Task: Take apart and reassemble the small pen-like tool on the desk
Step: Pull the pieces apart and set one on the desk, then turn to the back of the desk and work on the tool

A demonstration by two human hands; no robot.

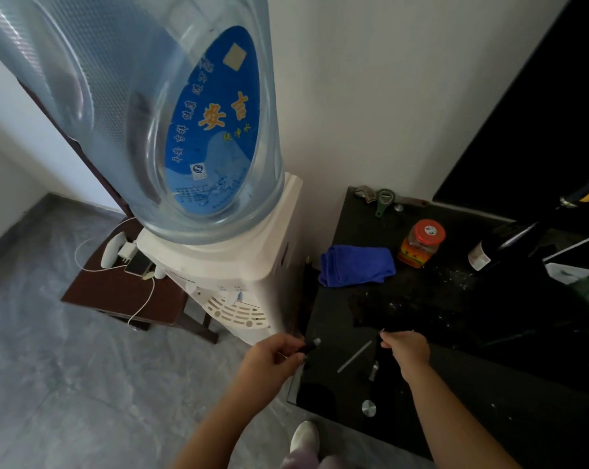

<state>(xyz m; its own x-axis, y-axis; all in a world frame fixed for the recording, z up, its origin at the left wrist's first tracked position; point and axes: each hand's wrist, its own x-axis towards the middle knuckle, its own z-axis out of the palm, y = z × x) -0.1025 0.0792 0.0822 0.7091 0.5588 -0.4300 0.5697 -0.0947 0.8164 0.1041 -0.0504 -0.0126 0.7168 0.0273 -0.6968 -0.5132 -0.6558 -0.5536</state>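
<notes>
My left hand (275,356) grips a short dark barrel piece (309,347) with a pale tip, held at the left edge of the black glass desk (489,401). My right hand (409,350) is closed on a thin small part whose tip (382,330) sticks out above the fingers. The two hands are apart. On the desk between them lie a thin grey rod (354,357), a small silver cylinder (373,370) and a round silver cap (369,408).
A water dispenser (239,275) with a big blue bottle stands left of the desk. On the desk farther back are a blue cloth (355,265), a red-lidded jar (421,243), a green bottle opener (384,202) and a dark bottle (503,245). A low brown table (117,292) holds a phone and charger.
</notes>
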